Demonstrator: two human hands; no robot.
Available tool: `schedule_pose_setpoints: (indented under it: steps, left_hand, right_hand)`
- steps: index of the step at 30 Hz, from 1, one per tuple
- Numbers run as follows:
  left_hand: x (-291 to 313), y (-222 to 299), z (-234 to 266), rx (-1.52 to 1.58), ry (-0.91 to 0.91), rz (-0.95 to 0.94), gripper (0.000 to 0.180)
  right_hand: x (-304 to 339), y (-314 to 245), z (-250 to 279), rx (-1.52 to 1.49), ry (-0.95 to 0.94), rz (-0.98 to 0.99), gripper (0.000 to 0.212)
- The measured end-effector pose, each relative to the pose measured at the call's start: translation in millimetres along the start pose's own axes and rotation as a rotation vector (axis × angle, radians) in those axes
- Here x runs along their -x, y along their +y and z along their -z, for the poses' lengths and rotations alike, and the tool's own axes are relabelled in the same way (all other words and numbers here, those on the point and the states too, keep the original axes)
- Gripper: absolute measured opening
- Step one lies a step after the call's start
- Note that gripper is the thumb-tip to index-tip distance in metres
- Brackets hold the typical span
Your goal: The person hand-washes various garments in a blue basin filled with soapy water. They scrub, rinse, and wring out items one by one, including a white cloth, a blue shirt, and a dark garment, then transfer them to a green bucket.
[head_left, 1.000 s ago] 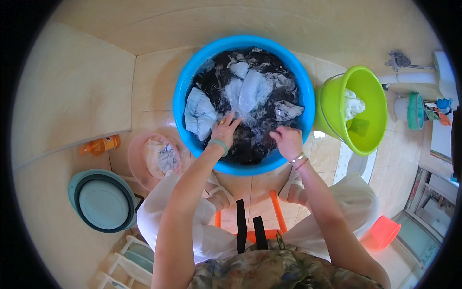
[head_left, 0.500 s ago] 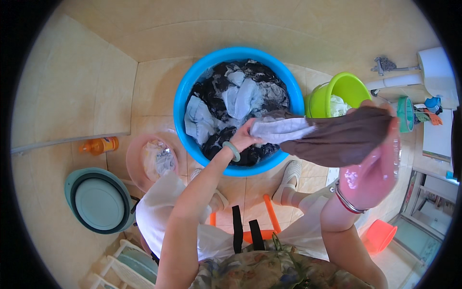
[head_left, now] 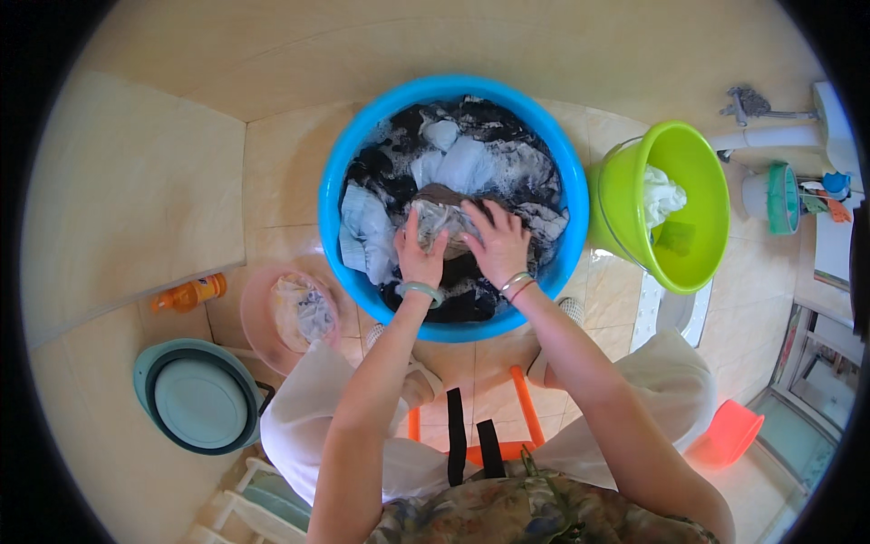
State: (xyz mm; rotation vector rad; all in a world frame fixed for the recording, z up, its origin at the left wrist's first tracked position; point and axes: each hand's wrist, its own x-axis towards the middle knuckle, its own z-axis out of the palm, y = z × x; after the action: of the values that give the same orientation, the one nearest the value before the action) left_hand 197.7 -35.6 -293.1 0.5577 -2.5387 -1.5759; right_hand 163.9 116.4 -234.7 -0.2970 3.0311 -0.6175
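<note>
A large blue basin [head_left: 577, 195] stands in front of me, full of soaking clothes in sudsy water. My left hand [head_left: 421, 257] and my right hand [head_left: 497, 245] are both inside it, side by side. Between them lies a bunched brown-and-grey garment [head_left: 442, 220], its exact kind not clear. The fingers of both hands are spread and rest against its edges. Dark clothes [head_left: 462, 276] lie beneath, and pale blue cloths [head_left: 367, 227] float at the left and just beyond the garment.
A lime-green bucket [head_left: 625, 195] with a white cloth [head_left: 663, 195] stands right of the basin. At the left are a pink basin [head_left: 258, 317], an orange bottle [head_left: 188, 292] and a grey-green folding basin [head_left: 201, 408]. An orange stool [head_left: 524, 403] is under me; a red tub [head_left: 728, 435] sits lower right.
Both hands have come down into the basin with the brown garment, which was stretched out between them above its right rim. It is now bunched up, and my right hand has moved far left.
</note>
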Motion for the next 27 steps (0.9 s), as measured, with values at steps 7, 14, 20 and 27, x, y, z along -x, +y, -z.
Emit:
schedule_pose_setpoints:
  steps: [7,14,20,27]
  left_hand:
    - [-28.5,1.9,-4.7,-0.503,-0.347,0.234,0.061]
    - [-32.0,-116.2,-27.7,-0.689,-0.436,0.155,0.058]
    - [-67.9,-70.3,-50.2,-0.445,-0.672,0.127,0.041]
    - [-36.4,21.3,18.5,1.269,-0.351,0.615,0.052]
  right_hand:
    - [-6.8,10.4,-61.6,0.078,-0.304,-0.067,0.037]
    - [-25.9,11.5,-120.8,-0.198,-0.826,-0.286,0.05]
    - [-17.1,45.2,-121.9,-0.78,-0.392,-0.383,0.034]
    - [-19.6,-61.3,19.1,-0.529,0.062,0.25,0.012]
